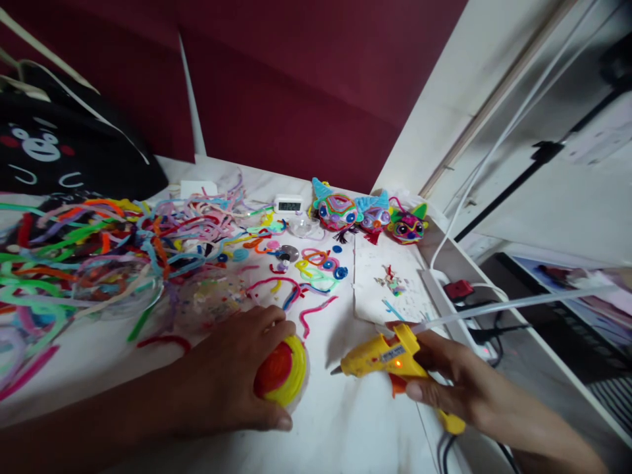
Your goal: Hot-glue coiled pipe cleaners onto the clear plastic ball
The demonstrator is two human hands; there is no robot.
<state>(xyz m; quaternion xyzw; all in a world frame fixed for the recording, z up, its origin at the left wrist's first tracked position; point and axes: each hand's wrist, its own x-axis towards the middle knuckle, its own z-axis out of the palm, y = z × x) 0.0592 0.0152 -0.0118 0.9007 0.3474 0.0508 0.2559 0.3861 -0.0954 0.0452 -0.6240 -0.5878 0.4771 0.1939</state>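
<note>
My left hand [237, 368] wraps round a ball [291, 375] covered in coiled yellow and red pipe cleaner, close to the white tabletop. Much of the ball is hidden under my fingers. In my right hand [454, 375] is a yellow hot glue gun [380, 359], its dark nozzle pointing left toward the ball but apart from it. An orange light glows on the gun's side, and a long translucent glue stick [513, 304] sticks out of its back. A pink piece of pipe cleaner [313, 316] lies just beyond the ball.
Many coloured pipe cleaners [113, 243] are heaped at the left. Finished pipe-cleaner animal heads [338, 210] stand at the back beside a small digital clock [289, 204]. A paper sheet [395, 283] and a power strip [459, 309] lie right; a black bag [74, 145] stands back left.
</note>
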